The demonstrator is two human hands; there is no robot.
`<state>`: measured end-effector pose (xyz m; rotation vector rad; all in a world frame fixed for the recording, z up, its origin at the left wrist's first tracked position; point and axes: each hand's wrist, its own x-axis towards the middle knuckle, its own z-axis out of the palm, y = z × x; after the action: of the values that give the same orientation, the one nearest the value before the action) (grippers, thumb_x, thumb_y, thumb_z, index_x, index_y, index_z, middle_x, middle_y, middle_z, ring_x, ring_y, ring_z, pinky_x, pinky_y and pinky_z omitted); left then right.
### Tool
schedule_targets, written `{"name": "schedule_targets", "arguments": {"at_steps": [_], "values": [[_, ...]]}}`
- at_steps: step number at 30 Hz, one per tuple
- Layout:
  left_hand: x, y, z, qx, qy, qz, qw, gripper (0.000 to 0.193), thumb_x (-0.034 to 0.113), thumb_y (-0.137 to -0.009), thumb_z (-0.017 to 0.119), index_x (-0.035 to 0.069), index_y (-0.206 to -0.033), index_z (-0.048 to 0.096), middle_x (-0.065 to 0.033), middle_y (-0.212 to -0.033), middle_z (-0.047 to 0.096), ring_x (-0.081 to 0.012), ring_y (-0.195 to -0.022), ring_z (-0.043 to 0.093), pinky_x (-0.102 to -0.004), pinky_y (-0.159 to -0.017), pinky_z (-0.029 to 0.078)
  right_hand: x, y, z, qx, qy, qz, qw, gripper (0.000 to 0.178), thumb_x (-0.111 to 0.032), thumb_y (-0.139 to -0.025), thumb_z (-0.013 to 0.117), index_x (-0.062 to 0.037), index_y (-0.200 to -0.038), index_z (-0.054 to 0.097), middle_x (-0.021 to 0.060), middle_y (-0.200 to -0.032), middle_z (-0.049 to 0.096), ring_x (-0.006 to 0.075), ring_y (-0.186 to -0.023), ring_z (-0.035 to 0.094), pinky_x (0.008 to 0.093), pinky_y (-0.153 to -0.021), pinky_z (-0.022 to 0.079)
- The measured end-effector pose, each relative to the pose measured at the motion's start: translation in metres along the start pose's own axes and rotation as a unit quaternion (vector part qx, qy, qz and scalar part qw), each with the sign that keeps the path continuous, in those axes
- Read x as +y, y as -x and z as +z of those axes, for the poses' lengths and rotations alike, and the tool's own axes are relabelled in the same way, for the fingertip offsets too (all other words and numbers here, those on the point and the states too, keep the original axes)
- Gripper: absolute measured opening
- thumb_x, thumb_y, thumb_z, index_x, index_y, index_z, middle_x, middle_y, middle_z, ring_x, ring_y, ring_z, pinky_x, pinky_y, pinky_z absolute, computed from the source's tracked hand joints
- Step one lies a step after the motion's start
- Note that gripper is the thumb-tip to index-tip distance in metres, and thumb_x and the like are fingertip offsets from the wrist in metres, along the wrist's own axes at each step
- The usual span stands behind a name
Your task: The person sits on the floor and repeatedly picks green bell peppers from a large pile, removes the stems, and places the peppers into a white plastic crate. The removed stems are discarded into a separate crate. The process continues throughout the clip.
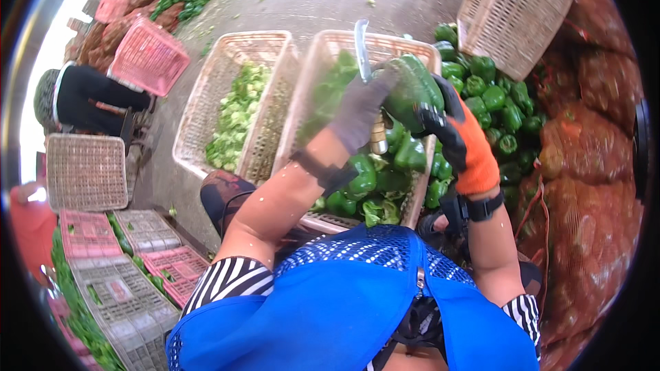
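Observation:
My right hand (pixel 467 139), in an orange and black glove, is closed around a big green bell pepper (pixel 407 96). My left hand (pixel 359 111), in a grey glove, grips a knife (pixel 362 47), its curved blade pointing up and its handle end showing below the fist. The left fingers are beside the pepper; whether they touch it I cannot tell. Both hands are over a pale plastic crate (pixel 313 65) with green peppers (pixel 362 175) in it. Left of that, a second crate (pixel 180 139) holds light green pepper scraps (pixel 237 113).
Loose green peppers (pixel 491 96) lie in a heap to the right, beside a tilted crate (pixel 515 10). Filled red mesh sacks (pixel 584 233) are stacked along the right side. At left a person (pixel 93 104) bends near a pink crate (pixel 150 56); stacked crates (pixel 113 295) stand nearer.

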<state>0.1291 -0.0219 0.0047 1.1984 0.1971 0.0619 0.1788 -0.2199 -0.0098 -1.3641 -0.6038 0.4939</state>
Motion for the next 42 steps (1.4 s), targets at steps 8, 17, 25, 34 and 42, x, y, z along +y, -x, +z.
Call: {"name": "schedule_targets", "arguments": {"at_steps": [8, 17, 25, 34, 42], "values": [[0.007, 0.062, -0.054, 0.034, 0.096, -0.041, 0.994, 0.036, 0.035, -0.093, 0.061, 0.005, -0.112, 0.061, -0.0074, -0.095, 0.066, -0.0197, -0.086, 0.066, -0.0323, -0.070, 0.056, 0.013, 0.018, 0.098, -0.155, -0.226, 0.020, 0.961, 0.075, -0.039, -0.096, 0.059, -0.0037, -0.153, 0.026, 0.0163, -0.142, 0.047, 0.0274, -0.125, 0.053, 0.0425, -0.103, 0.047], [0.080, 0.082, -0.112, -0.008, -0.323, -0.012, 0.946, 0.057, 0.054, -0.081, 0.076, 0.002, -0.101, 0.064, -0.0057, -0.085, 0.066, -0.0167, -0.075, 0.063, -0.0285, -0.068, 0.052, 0.009, -0.018, 0.131, -0.213, -0.543, 0.038, 0.811, 0.058, -0.026, -0.101, 0.052, -0.0073, -0.152, 0.031, 0.0120, -0.149, 0.044, 0.0262, -0.135, 0.046, 0.0479, -0.114, 0.037], [0.125, 0.132, -0.139, 0.145, -0.681, 0.193, 0.691, 0.033, 0.021, -0.089, 0.059, 0.005, -0.117, 0.053, -0.0256, -0.079, 0.064, -0.0443, -0.074, 0.064, -0.0513, -0.065, 0.052, 0.029, -0.095, 0.205, -0.116, -0.077, -0.207, 0.968, 0.040, 0.003, -0.091, 0.054, -0.0030, -0.130, 0.050, 0.0129, -0.117, 0.059, 0.0269, -0.100, 0.060, 0.0365, -0.086, 0.051], [0.106, 0.138, -0.236, 0.232, -0.687, 0.114, 0.679, 0.054, 0.017, -0.086, 0.061, 0.009, -0.134, 0.037, -0.0215, -0.075, 0.065, -0.0427, -0.067, 0.065, -0.0519, -0.059, 0.051, 0.053, -0.134, 0.287, -0.179, -0.184, -0.005, 0.966, 0.054, -0.003, -0.092, 0.060, 0.0029, -0.141, 0.037, 0.0138, -0.122, 0.059, 0.0215, -0.105, 0.061, 0.0352, -0.086, 0.053], [0.079, 0.135, -0.295, 0.240, -0.652, 0.008, 0.719, 0.077, 0.011, -0.082, 0.065, 0.026, -0.150, 0.032, -0.0174, -0.110, 0.066, -0.0394, -0.078, 0.067, -0.0485, -0.065, 0.054, 0.058, -0.151, 0.315, -0.242, -0.028, -0.001, 0.970, 0.072, -0.013, -0.085, 0.073, 0.0023, -0.143, 0.034, 0.0119, -0.120, 0.058, 0.0180, -0.105, 0.060, 0.0311, -0.091, 0.050]]}}
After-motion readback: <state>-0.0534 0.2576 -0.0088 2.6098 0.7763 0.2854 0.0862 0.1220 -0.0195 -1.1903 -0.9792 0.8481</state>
